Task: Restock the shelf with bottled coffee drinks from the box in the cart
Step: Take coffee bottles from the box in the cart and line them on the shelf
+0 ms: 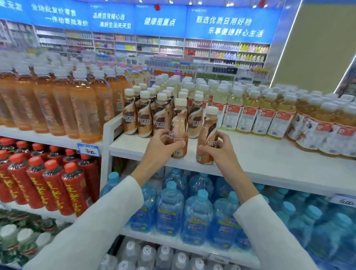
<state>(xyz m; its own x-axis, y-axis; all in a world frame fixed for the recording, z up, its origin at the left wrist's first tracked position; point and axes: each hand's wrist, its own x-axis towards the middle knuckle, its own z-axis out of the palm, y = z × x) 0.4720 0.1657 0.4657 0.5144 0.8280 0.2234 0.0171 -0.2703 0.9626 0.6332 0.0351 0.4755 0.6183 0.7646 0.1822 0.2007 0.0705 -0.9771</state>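
Shelf board (250, 154), white: Nescafé row (144, 117) stands at 11 o'clock of both hands; left hand (163, 144) wraps first Nescafé bottle (179, 127), upright, nearer the row; right hand (217, 152) wraps second Nescafé bottle (207, 135), upright, at its 3 o'clock.

Bright, even and cool-white throughout. Lit from above by ceiling spots (199, 2), burnt out to white dots along the top edge. Barely any shadow, only soft dimness beneath the white shelf (250, 154). Sharp at centre, with lettering readable on the coffee bottles (144, 117). Smeared at left across the orange bottles (57, 108), probably from head motion. Bowed and stretched by the wide lens toward the edges. Hazy and soft on the far shelving (163, 44).
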